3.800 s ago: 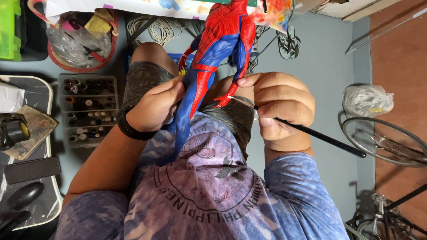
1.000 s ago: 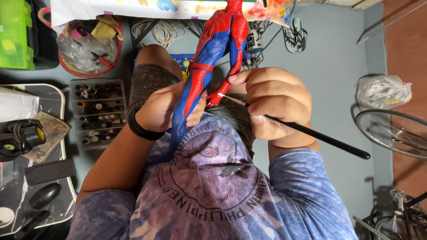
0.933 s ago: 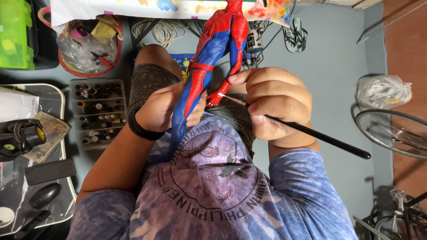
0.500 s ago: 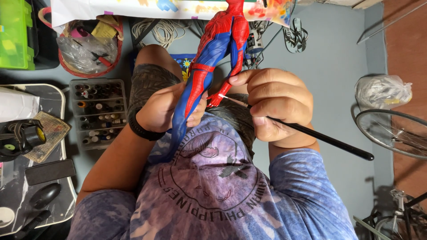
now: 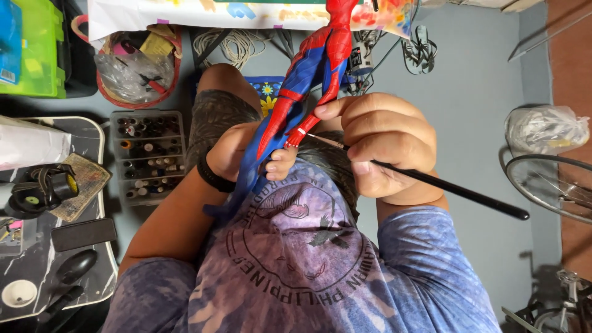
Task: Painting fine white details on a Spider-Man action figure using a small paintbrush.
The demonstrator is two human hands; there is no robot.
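A red and blue action figure (image 5: 302, 80) stretches from top centre of the frame down to the middle. The left hand (image 5: 246, 154) is wrapped around its legs. The right hand (image 5: 382, 145), right of centre, pinches a thin black paintbrush (image 5: 444, 188) whose tip seems to touch the figure's red hand. A compartment box of small paint pots (image 5: 148, 154) lies at left.

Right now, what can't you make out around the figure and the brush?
Head view only:
- Red and blue figure: head cut off by the top edge.
- Brush: middle of the handle buried in the right hand; the tip at the figure's hand is too small to judge for paint.
- Left hand: fingers mostly behind the figure's legs.
- Compartment box: contents too small to identify.
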